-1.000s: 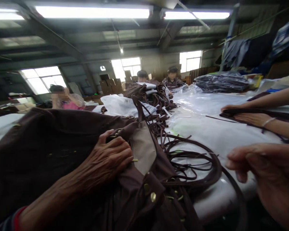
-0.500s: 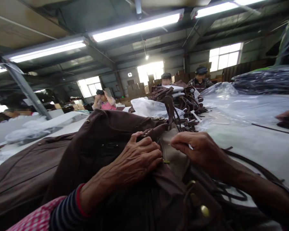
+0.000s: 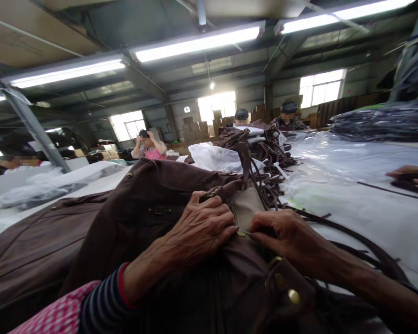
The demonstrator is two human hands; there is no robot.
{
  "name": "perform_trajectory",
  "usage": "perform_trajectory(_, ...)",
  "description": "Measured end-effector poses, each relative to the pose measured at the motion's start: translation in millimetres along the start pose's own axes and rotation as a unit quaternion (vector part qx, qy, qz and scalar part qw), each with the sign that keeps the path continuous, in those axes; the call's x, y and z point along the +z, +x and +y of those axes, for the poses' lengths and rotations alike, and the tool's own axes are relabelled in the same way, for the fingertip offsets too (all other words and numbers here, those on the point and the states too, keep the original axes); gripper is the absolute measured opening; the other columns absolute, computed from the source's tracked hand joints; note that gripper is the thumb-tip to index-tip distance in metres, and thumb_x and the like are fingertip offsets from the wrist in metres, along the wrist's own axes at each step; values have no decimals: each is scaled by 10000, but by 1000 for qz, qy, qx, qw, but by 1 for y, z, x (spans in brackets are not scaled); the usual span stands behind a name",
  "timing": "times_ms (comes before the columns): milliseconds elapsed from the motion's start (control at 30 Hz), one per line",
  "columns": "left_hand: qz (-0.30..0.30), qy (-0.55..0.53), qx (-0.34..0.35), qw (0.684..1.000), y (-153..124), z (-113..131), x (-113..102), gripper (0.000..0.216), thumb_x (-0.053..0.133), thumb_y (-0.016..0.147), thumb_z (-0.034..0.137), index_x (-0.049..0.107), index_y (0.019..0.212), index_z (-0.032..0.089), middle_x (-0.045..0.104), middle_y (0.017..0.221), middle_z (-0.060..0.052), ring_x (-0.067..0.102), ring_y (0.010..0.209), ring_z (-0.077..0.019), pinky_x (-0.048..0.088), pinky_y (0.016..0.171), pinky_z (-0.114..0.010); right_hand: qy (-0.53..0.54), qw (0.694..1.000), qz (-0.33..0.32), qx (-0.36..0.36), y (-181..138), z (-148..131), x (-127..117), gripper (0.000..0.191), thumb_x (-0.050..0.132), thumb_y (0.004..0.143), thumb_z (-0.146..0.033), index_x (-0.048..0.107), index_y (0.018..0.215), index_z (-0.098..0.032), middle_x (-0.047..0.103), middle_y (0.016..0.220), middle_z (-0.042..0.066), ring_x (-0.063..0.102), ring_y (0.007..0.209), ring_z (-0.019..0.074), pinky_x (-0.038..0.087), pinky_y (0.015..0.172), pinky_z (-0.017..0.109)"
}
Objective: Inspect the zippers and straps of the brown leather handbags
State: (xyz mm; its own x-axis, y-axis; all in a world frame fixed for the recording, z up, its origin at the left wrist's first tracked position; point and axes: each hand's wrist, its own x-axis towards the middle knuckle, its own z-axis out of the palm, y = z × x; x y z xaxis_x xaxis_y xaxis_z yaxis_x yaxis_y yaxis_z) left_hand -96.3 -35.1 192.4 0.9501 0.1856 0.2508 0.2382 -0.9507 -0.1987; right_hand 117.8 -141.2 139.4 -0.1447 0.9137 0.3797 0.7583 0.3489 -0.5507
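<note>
A dark brown bag (image 3: 135, 213) lies in front of me on the white table (image 3: 379, 218), its mouth showing a beige lining (image 3: 246, 209). My left hand (image 3: 198, 227) curls over the bag's top edge and grips the fabric. My right hand (image 3: 282, 234) pinches a small brass zipper pull (image 3: 243, 234) at the opening, fingertips almost touching the left hand's. A flap with brass studs (image 3: 288, 290) hangs below my right wrist.
Loose brown straps (image 3: 351, 241) trail right of the bag. More brown bags and straps (image 3: 261, 148) are piled further back beside a clear plastic bag (image 3: 216, 157). Another person's hand (image 3: 409, 178) rests at the right edge. Several workers sit at the far end.
My right hand came in from the right, reached the bag's opening, then dropped slightly and closed on the zipper pull. The left hand has kept its grip; the view swung left.
</note>
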Motion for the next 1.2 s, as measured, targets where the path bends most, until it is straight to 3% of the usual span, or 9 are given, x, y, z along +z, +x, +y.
perform_trajectory(167, -7, -4, 0, 1000, 2, 2, -4, 267, 429, 1075, 360, 633, 947, 247, 674, 953, 31, 529, 980, -182, 223, 976, -430, -8, 1000, 9, 3, -3, -4, -2, 139, 581, 883, -169, 594, 747, -188, 579, 681, -38, 543, 644, 121, 318, 611, 247)
perform_trajectory(333, -2, -20, -40, 999, 7, 3, -5, 369, 384, 1083, 405, 648, 885, 243, 673, 871, 28, 532, 925, -185, 229, 904, -434, -36, 996, 47, -63, 7, -2, 14, 103, 574, 852, -136, 570, 761, -183, 584, 751, -10, 531, 680, 136, 327, 623, 255)
perform_trajectory(400, -6, -35, -64, 997, 7, 4, -6, 315, 480, 1049, 396, 648, 840, 228, 683, 858, 37, 548, 934, -181, 219, 935, -444, -66, 993, 53, -79, 13, 0, 24, 105, 557, 833, -118, 536, 757, -187, 564, 737, -7, 497, 652, 141, 300, 597, 269)
perform_trajectory(533, -41, -53, -75, 995, 4, 10, -10, 29, 635, 895, 222, 646, 868, 224, 695, 905, 40, 566, 999, -189, 203, 999, -465, -99, 987, 58, -113, 20, 1, 35, 183, 439, 865, -76, 447, 734, -204, 505, 718, 7, 434, 619, 149, 272, 576, 295)
perform_trajectory(733, -35, -52, -75, 995, 4, 14, -7, 98, 634, 855, 204, 640, 947, 236, 699, 966, 15, 569, 1021, -204, 222, 1009, -490, -33, 980, 130, -148, 17, 5, 33, 219, 465, 905, -137, 375, 724, -221, 458, 714, -4, 423, 604, 133, 291, 548, 258)
perform_trajectory(867, -8, -55, -95, 994, 6, 16, 1, 16, 616, 905, 220, 628, 895, 225, 686, 901, 18, 580, 993, -197, 226, 1014, -500, -33, 971, 154, -179, 23, 13, 36, 196, 463, 907, -116, 436, 735, -205, 487, 728, 0, 463, 629, 129, 311, 564, 248)
perform_trajectory(1033, 0, -79, -104, 991, 6, 15, 6, 62, 644, 922, 282, 649, 902, 224, 681, 883, 17, 598, 990, -201, 202, 1050, -529, 36, 979, 143, -139, 24, 21, 38, 106, 547, 878, -125, 565, 789, -179, 592, 763, 5, 549, 666, 133, 381, 625, 248)
perform_trajectory(1200, 10, -95, -132, 987, 6, 18, 6, 10, 656, 897, 229, 659, 889, 230, 665, 851, 32, 616, 959, -185, 169, 1105, -531, 64, 987, 122, -78, 14, 17, 30, 68, 606, 903, -186, 638, 842, -189, 656, 761, -19, 606, 686, 136, 409, 640, 235)
